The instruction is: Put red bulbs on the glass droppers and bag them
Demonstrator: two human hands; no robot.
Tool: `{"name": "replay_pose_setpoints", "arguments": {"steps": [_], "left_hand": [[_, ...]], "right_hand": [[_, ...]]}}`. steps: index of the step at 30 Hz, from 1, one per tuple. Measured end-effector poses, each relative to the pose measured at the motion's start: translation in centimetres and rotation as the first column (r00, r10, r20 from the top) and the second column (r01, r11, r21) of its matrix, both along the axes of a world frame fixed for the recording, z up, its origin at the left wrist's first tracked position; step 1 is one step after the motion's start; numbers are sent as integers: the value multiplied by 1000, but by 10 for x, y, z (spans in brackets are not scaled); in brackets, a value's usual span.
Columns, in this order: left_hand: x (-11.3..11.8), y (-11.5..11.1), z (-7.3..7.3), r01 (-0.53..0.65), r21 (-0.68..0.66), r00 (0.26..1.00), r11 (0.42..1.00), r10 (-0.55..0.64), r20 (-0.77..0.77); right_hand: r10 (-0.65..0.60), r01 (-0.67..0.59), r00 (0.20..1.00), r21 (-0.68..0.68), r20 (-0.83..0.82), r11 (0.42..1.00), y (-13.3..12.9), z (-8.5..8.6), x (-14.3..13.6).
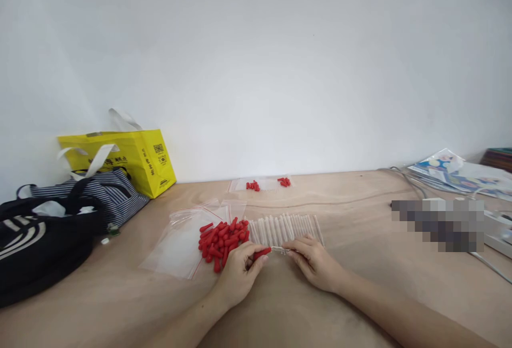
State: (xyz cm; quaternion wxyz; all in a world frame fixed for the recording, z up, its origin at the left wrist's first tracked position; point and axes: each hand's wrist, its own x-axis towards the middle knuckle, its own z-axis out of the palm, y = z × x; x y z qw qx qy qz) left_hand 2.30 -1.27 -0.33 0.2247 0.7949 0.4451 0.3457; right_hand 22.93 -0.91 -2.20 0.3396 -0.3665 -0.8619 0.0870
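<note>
My left hand [240, 270] is closed on a red rubber dropper bulb [262, 253]. Between thumb and fingers, my right hand [314, 262] grips a thin clear glass dropper tube [279, 250]. Bulb and tube meet end to end between the hands; how far the tube sits inside the bulb cannot be made out. Just beyond the hands lies a row of clear glass tubes [280, 227], side by side. A heap of red bulbs [220, 239] lies beside my left hand, partly on clear zip bags [166, 249].
Toward the wall, a clear bag [266, 184] lies with two small red bulb groups. At left stand a yellow bag [154, 159], a striped bag [120, 193] and a black bag [48, 252]. Printed sheets [452, 169], cables and a white power strip [498, 231] are at right.
</note>
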Motion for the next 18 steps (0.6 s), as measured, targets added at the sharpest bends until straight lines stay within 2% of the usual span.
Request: {"name": "replay_pose_setpoints", "arguments": {"steps": [18], "left_hand": [[7,0,-1,45,106,999,993,-43,-21]], "right_hand": [[-6,-5,999,218,51,976,-2,-7,-5]]}}
